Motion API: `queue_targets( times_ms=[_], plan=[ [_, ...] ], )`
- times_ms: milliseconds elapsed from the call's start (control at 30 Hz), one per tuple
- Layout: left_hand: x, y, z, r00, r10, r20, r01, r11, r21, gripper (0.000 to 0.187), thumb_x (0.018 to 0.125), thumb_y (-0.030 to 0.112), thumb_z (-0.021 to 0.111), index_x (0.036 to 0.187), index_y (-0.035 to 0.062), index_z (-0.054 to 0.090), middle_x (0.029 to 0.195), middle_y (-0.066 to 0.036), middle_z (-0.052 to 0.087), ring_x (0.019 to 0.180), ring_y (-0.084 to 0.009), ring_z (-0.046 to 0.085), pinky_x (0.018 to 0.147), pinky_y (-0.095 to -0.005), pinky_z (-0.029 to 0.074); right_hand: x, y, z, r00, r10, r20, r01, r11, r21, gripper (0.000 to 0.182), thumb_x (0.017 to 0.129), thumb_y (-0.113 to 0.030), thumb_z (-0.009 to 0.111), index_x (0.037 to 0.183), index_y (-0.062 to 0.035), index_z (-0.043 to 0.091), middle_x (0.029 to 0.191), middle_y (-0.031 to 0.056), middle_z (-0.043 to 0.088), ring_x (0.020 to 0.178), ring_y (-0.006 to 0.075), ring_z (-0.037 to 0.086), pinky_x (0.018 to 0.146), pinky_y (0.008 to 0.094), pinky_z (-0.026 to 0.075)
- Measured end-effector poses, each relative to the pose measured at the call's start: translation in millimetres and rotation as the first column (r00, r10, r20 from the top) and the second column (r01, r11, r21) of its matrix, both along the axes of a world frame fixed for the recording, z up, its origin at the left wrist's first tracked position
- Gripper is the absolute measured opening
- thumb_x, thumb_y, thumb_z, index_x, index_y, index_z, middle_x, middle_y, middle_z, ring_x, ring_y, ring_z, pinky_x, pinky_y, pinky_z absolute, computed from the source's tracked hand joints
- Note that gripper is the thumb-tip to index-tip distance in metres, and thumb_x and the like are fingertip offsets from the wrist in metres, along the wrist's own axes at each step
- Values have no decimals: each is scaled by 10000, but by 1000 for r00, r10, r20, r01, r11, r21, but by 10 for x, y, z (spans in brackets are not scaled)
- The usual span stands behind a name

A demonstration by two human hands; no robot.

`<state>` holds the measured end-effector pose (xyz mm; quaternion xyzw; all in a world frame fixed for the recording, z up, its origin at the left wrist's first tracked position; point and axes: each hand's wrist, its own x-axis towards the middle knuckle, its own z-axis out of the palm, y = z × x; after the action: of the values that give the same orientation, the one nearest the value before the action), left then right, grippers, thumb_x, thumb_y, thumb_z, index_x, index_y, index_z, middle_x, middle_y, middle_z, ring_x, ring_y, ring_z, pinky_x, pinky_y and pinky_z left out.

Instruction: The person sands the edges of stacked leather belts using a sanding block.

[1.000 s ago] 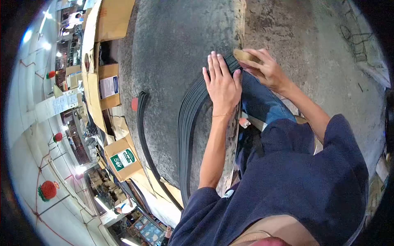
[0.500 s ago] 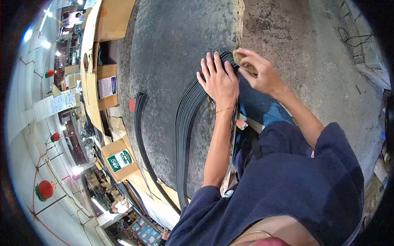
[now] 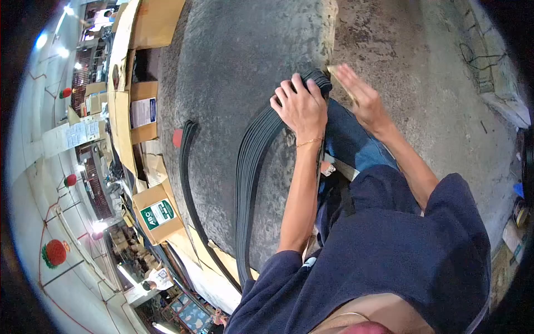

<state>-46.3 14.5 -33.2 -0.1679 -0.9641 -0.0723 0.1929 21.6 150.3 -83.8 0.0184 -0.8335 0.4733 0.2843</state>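
A thick bundle of long black rubber-like strips [image 3: 250, 150] curves along the dark worktable [image 3: 233, 61] and ends at the table's edge. Wrapped over the bundle near that end is my left hand [image 3: 303, 108], its fingers curled round the strips. The strip ends stick out past the knuckles. My right hand [image 3: 368, 106], blurred, is raised just beyond the edge, apart from the strips. It holds a flat tan piece [image 3: 342, 80] against the palm side; the exact kind cannot be made out.
A thinner group of black strips [image 3: 186, 167] lies farther across the table, beside a red patch [image 3: 177, 138]. Cardboard boxes [image 3: 158, 214] line the far side. Concrete floor [image 3: 434, 83] runs along the right. A person in a white shirt [image 3: 161, 278] is in the background.
My left hand has gone from lying flat with spread fingers to curling round the strips. The right hand has moved right, away from the strip ends, with the tan piece.
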Motion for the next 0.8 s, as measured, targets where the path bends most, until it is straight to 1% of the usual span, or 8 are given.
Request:
queue_targets(
  times_ms=[100,167,300,433,500,633,700,800],
  plan=[
    [36,-53,-27,1000,14,-7,-14,1000,-8,348,1008,313,495,1166,52,663,1105,-145,645,1073,-331,570,989,-484,376,-4,-103,163,996,-42,-81,46,998,46,565,907,60,496,1465,-23,527,1459,169,577,1395,337,514,1152,420,451],
    [-25,-7,-2,1000,3,-27,-3,1000,4,345,1005,314,497,1163,55,662,1098,-138,648,1074,-326,573,987,-481,378,26,-175,30,994,90,-58,-86,994,63,564,910,42,491,1471,-7,512,1469,173,566,1409,341,497,1164,416,439],
    [-21,5,6,999,14,-35,-15,1000,-7,342,1001,320,503,1155,60,663,1088,-134,649,1061,-319,575,976,-483,379,103,44,-304,991,20,135,-44,983,178,641,858,51,541,1494,2,480,1518,194,510,1418,359,483,1175,421,423],
    [-50,-37,-52,998,-1,-60,-2,999,-48,342,1008,327,502,1146,59,664,1057,-131,651,1024,-321,578,954,-460,390,11,-122,276,998,62,-20,-59,987,153,661,826,103,591,1474,1,509,1528,183,503,1435,337,464,1177,425,424],
    [-41,-17,-26,998,2,-66,-4,999,-32,346,1011,329,501,1148,59,669,1078,-132,653,1037,-324,580,960,-469,391,-10,-177,-10,994,64,-84,-54,992,115,577,846,91,530,1416,8,560,1471,206,553,1391,356,511,1169,417,431],
    [50,-78,-32,997,6,-73,-8,999,-31,347,1011,339,503,1150,69,672,1079,-127,652,1046,-317,581,963,-473,388,61,-23,-20,989,-14,145,-8,988,155,594,827,89,534,1416,17,557,1433,199,588,1355,358,548,1150,418,455],
    [-49,-2,-25,996,-4,-90,1,1000,-31,342,1011,332,505,1156,68,667,1074,-120,654,1049,-310,585,965,-468,391,-95,18,105,997,-18,-69,36,962,271,585,844,77,526,1424,6,555,1445,197,579,1361,362,542,1145,421,460],
    [-5,-18,16,997,-16,-79,13,999,-37,343,1016,313,492,1163,52,661,1062,-125,654,1036,-316,581,968,-472,386,93,-258,12,998,35,-45,-28,987,156,609,848,90,490,1447,-11,537,1448,202,574,1358,367,544,1134,427,469]
  ],
)
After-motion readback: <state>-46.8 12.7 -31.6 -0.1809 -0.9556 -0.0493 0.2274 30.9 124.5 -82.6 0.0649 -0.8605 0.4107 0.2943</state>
